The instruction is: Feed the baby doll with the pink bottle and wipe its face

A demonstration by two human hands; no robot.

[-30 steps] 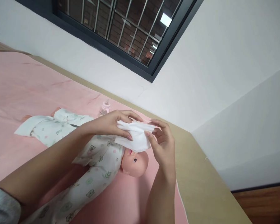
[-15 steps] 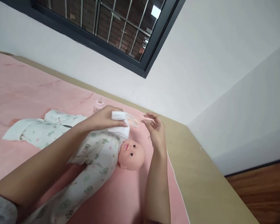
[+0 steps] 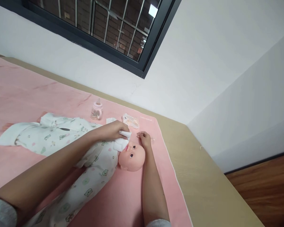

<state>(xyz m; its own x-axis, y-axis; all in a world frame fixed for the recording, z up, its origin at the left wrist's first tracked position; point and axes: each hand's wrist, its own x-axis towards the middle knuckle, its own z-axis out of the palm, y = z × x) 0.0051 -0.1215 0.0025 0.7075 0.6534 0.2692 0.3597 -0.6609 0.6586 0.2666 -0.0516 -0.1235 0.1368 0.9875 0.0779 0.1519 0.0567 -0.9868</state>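
Observation:
My left hand (image 3: 117,129) is closed on a folded white cloth (image 3: 120,144), whose lower part lies against the mouth and chin of a baby doll (image 3: 133,160). The doll is on its back in white printed clothes (image 3: 52,134), its head toward the right. My right hand (image 3: 144,138) hovers or rests just beyond the top of the doll's head. Its fingers are loosely bent and apart, with nothing seen in them. Whether it touches the head I cannot tell.
Behind the doll stand a small baby bottle (image 3: 97,110) with a pink collar and handle, and a clear plastic packet (image 3: 130,120). A small clear item (image 3: 152,140) lies beside my right wrist. Pink bedding (image 3: 104,201) covers a wooden surface (image 3: 194,170) against the wall below a barred window.
My left hand has lowered the cloth onto the doll's mouth area. My right hand has come down and left beside the head. The bottle and packet now show more fully.

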